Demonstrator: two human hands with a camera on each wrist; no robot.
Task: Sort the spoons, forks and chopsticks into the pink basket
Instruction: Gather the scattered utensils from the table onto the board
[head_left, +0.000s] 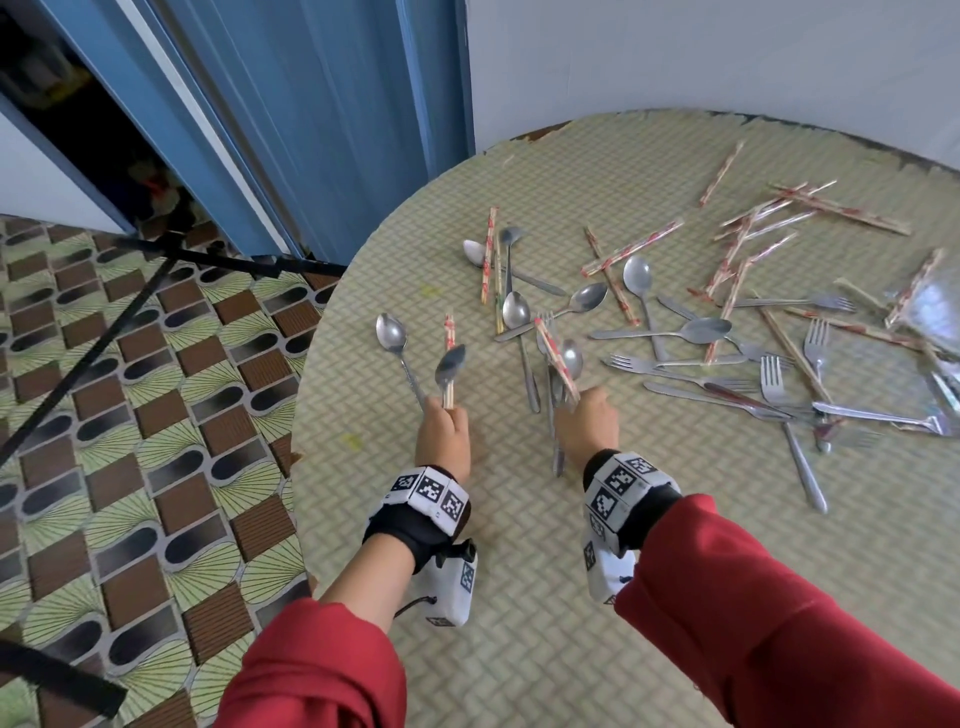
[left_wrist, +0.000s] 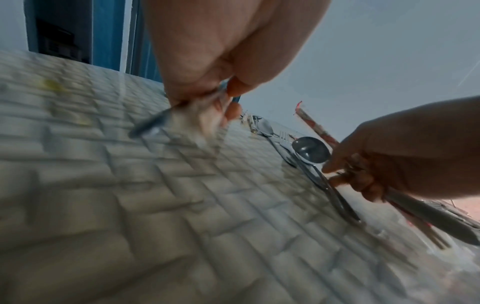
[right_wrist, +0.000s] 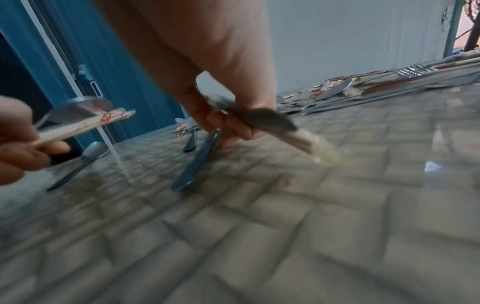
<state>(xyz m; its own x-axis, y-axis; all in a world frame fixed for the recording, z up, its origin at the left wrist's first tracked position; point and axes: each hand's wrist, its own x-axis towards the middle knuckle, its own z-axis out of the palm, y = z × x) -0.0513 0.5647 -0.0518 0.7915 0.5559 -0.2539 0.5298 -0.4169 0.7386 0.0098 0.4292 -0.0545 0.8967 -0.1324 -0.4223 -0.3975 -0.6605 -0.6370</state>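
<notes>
My left hand (head_left: 441, 423) grips a bundle above the table's left part: two steel spoons (head_left: 392, 332) and a pair of paper-wrapped chopsticks (head_left: 450, 332), all pointing away from me. The left wrist view shows that hand (left_wrist: 205, 90) blurred around the handles. My right hand (head_left: 586, 418), just to the right, holds wrapped chopsticks (head_left: 557, 358), a spoon (head_left: 572, 358) and dark metal handles that reach down to the table. Its fingers (right_wrist: 233, 125) are curled around them. Loose spoons, forks and chopsticks (head_left: 727, 322) lie scattered over the middle and right. No pink basket is in view.
The round table (head_left: 519, 597) has a green woven-pattern cover; its left edge is close to my left hand. Crumpled clear plastic (head_left: 932, 312) lies at the far right. A black tripod (head_left: 156, 270) stands on the tiled floor left, before a blue door (head_left: 322, 119).
</notes>
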